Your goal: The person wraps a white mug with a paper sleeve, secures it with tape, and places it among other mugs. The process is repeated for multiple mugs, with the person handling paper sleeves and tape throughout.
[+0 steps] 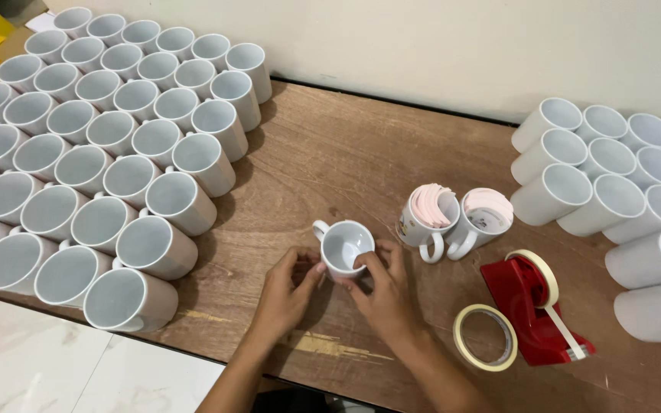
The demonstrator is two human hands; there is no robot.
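A white mug [344,246] stands upright on the brown wooden table [346,153], its handle pointing to the far left. My left hand [284,294] touches its near left side with the fingertips. My right hand [384,294] wraps the mug's near right side, thumb at the rim. Both hands hold this one mug between them. Just to the right stand two more mugs [457,218] with rolled pink and white paper sheets tucked inside.
A large block of white mugs [93,153] fills the table's left side. Another group of white mugs [613,183] sits at the right. A red tape dispenser [533,302] and a loose roll of tape [486,337] lie near the front right edge.
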